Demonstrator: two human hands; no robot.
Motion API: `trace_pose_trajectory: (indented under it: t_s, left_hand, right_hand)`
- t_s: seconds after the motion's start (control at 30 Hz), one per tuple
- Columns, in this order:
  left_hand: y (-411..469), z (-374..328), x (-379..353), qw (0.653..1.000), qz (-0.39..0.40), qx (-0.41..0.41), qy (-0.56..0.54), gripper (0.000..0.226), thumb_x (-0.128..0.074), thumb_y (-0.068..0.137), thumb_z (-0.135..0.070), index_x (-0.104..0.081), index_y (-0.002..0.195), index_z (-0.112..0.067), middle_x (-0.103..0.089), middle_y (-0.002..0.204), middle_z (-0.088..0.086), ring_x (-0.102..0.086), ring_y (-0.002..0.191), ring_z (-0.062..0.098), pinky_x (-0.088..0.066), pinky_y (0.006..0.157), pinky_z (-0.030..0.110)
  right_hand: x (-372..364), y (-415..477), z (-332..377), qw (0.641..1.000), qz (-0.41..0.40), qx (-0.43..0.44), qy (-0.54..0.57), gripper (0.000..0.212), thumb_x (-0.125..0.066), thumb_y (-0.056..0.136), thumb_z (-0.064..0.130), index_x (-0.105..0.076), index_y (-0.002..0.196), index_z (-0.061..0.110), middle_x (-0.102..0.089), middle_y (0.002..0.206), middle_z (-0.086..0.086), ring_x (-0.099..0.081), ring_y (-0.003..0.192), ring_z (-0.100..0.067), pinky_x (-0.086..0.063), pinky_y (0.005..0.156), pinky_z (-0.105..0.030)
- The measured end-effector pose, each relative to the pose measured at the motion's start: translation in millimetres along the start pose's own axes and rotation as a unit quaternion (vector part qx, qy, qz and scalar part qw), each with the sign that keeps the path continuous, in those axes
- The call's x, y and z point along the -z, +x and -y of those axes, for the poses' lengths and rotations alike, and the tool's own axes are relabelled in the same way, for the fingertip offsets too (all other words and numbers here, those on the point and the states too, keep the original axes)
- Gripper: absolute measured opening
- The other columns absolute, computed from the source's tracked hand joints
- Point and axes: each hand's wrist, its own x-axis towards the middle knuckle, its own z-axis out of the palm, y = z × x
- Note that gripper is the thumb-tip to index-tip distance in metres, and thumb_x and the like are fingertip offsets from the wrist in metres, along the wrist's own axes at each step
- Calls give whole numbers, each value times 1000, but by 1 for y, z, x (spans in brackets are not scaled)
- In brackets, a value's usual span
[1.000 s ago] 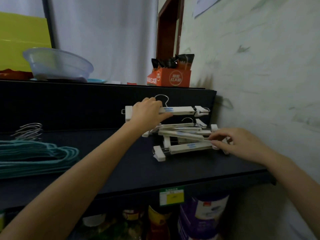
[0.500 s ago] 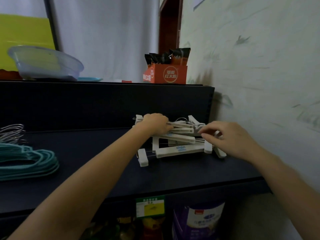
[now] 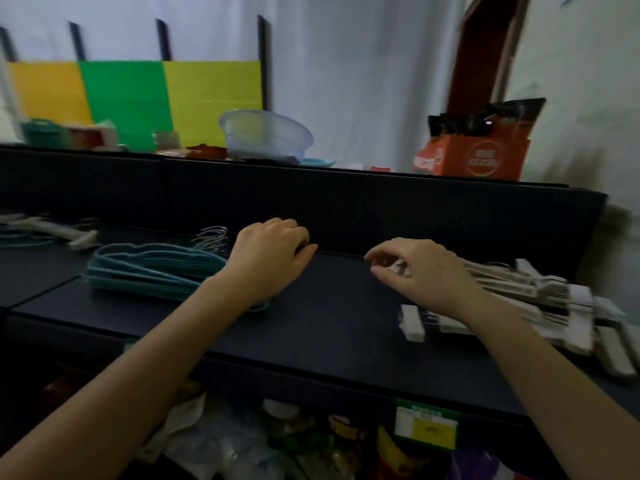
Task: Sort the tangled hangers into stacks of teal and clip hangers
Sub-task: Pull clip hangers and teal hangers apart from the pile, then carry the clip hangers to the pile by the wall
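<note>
A stack of white clip hangers (image 3: pixel 540 299) lies at the right end of the black shelf (image 3: pixel 322 317). My right hand (image 3: pixel 420 271) hovers over the stack's left end with loosely curled fingers; a white clip shows just under them. A stack of teal hangers (image 3: pixel 152 268) with metal hooks (image 3: pixel 212 238) lies left of centre. My left hand (image 3: pixel 272 252) is beside its right end, fingers loosely curled and holding nothing. At the far left lies a small tangle (image 3: pixel 48 232) of teal hangers and a white clip hanger.
The shelf's raised black back wall (image 3: pixel 381 209) carries a clear plastic bowl (image 3: pixel 266 138) and an orange box (image 3: pixel 474 157) on top. The room's wall closes off the right side. Packaged goods and a price tag (image 3: pixel 426 427) sit below the shelf's front edge.
The view has swung left. My left hand has let go of the clip hanger it laid on the white stack and moved toward the teal stack. My right hand has shifted to the stack's left end.
</note>
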Motion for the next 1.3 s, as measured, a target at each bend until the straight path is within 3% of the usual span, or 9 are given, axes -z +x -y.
trace_pose_trajectory:
  t_s: [0.17, 0.37, 0.6, 0.7, 0.87, 1.1, 1.3]
  left_hand:
    - [-65, 84, 29, 993, 50, 96, 47, 30, -36, 96, -37, -61, 99, -20, -60, 96, -3, -55, 88, 16, -39, 62, 27]
    - [-140, 171, 63, 982, 80, 155, 76, 29, -38, 96, -38, -62, 100, -21, -61, 99, -4, -57, 92, 16, -35, 60, 26]
    - [-218, 276, 96, 973, 104, 187, 92, 31, -39, 94, -43, -61, 97, -21, -59, 96, -6, -56, 92, 15, -46, 68, 32]
    - [-249, 318, 101, 973, 105, 179, 97, 28, -41, 93, -44, -60, 92, -23, -55, 88, -9, -56, 88, 14, -38, 60, 26]
    - [-283, 376, 104, 969, 115, 196, 92, 27, -42, 92, -45, -62, 98, -27, -60, 94, -10, -57, 88, 11, -33, 57, 23]
    - [-303, 437, 98, 967, 104, 222, 70, 29, -42, 92, -44, -62, 103, -25, -61, 99, -10, -56, 94, 11, -48, 67, 27]
    - [-306, 498, 76, 969, 78, 227, 52, 26, -45, 92, -42, -63, 101, -25, -61, 95, -11, -56, 89, 9, -44, 63, 25]
  right_hand:
    - [-40, 45, 65, 997, 22, 69, 33, 22, -53, 89, 38, -61, 109, 33, -63, 105, 13, -58, 95, -7, -51, 80, -34]
    - [-94, 90, 159, 989, 43, 133, 42, 26, -52, 90, 43, -58, 114, 34, -60, 111, 14, -53, 96, -5, -43, 70, -24]
    - [-152, 132, 265, 986, 59, 141, 66, 27, -51, 91, 42, -57, 116, 33, -60, 116, 12, -54, 104, -9, -49, 79, -30]
    - [-180, 148, 306, 986, 68, 140, 63, 28, -50, 91, 43, -57, 116, 33, -60, 116, 12, -55, 105, -10, -50, 82, -35]
    - [-219, 176, 361, 982, 96, 143, 73, 25, -52, 90, 41, -58, 113, 34, -61, 112, 14, -55, 102, -9, -49, 81, -33]
    - [-261, 228, 402, 982, 116, 128, 77, 24, -52, 89, 42, -58, 111, 36, -61, 111, 17, -56, 102, -5, -48, 85, -33]
    - [-303, 291, 422, 984, 117, 112, 76, 23, -54, 88, 41, -59, 110, 36, -62, 107, 16, -56, 97, -4, -45, 77, -27]
